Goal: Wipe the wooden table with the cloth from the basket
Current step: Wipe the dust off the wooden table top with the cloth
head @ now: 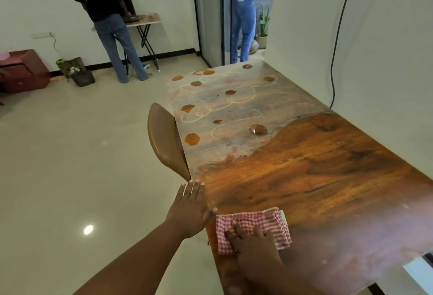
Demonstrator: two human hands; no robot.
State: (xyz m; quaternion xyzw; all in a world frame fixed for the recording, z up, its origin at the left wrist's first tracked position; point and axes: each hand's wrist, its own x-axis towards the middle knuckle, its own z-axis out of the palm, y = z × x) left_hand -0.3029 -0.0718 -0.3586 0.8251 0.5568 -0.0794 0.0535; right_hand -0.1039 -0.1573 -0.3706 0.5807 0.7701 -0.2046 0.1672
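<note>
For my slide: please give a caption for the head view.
Right hand presses red-checked cloth on half-wiped wooden table; left hand rests at its edge.

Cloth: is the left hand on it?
No: the right hand presses the cloth; the left hand rests on the table edge beside it.

No legible text or labels anywhere.

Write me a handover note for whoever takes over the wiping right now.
Left hand: open, flat on the table's near left edge.
Right hand: open, fingers pressing the cloth flat on the table near that edge.
Done: near half shows clean wood.
Left: far half carries a dusty film, scribbles and spots. The basket is not in view.
</note>
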